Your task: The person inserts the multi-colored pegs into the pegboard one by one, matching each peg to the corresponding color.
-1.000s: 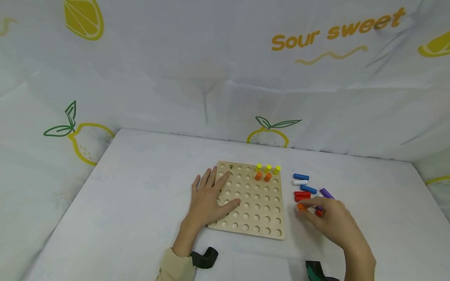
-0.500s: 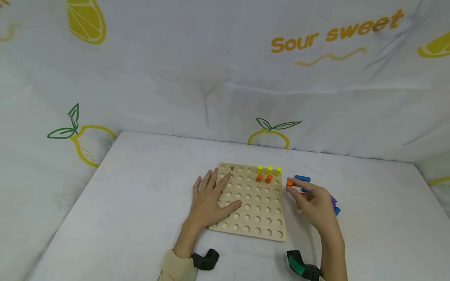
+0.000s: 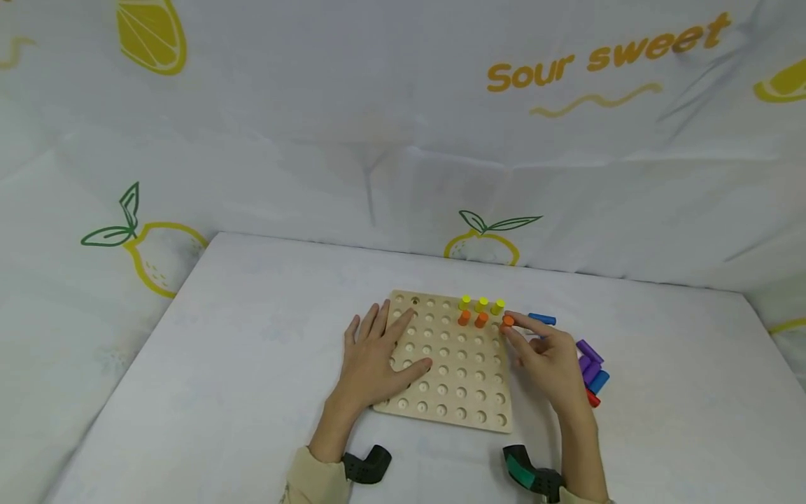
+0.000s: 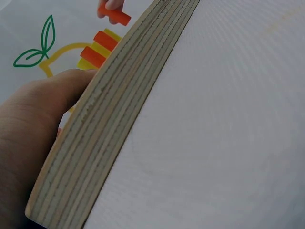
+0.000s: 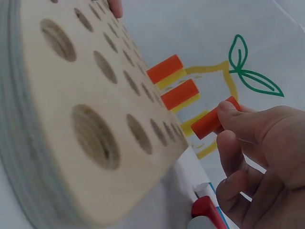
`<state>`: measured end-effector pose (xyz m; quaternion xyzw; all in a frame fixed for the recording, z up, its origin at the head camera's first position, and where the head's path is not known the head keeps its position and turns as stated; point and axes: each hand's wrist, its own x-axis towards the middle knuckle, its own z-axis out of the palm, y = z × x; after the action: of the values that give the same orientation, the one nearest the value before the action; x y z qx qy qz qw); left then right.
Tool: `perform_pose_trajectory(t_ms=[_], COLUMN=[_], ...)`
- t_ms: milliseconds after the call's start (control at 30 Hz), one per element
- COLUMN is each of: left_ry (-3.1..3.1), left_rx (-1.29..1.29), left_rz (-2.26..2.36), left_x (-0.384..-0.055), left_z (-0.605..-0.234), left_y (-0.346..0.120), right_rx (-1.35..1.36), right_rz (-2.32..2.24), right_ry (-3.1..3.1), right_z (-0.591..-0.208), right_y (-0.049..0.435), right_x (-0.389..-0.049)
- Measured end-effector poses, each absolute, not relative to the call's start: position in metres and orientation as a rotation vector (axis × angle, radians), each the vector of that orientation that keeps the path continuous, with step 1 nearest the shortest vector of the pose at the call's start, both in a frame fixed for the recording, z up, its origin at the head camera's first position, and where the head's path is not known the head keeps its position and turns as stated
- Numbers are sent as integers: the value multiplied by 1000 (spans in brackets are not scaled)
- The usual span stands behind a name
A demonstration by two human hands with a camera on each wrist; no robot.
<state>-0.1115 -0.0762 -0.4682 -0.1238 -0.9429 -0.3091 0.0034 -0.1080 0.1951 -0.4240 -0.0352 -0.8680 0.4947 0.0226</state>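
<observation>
A wooden pegboard (image 3: 441, 378) with rows of round holes lies on the table. Three yellow pegs (image 3: 482, 304) stand in its far row at the right, with two orange pegs (image 3: 481, 320) in the row before them. My left hand (image 3: 374, 360) rests spread on the board's left side, fingers straight. Between thumb and fingertips my right hand (image 3: 550, 357) pinches an orange peg (image 5: 208, 123) over the board's right edge, beside the standing orange ones. The right wrist view has that peg tilted, its lower end apart from the board.
Right of the board lie loose pegs: a blue peg (image 3: 542, 318), purple pegs (image 3: 590, 350), another blue peg (image 3: 598, 382) and a red peg (image 3: 592, 398). The right hand hides part of this pile. A white cloth with lemon prints hangs behind the table (image 3: 271, 315).
From the loose pegs, my right hand has moved left and away from me with the orange peg, up to the board's right edge. The left hand has stayed in place.
</observation>
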Motion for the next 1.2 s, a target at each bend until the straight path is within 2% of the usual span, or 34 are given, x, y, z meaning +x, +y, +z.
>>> perform_pose_trajectory(t_ms=[300,1200], left_ry=[-2959,-2954], left_rx=[-393,-387], left_rz=[-972,-978], left_x=[-112,-113], left_z=[-470,-469], left_y=[-75,-77], right_rx=[-194,-134], right_rz=[1608,1584], right_ry=[-2629,-2707], right_z=[-436,-437], right_y=[190,185], right_x=[-112,-117])
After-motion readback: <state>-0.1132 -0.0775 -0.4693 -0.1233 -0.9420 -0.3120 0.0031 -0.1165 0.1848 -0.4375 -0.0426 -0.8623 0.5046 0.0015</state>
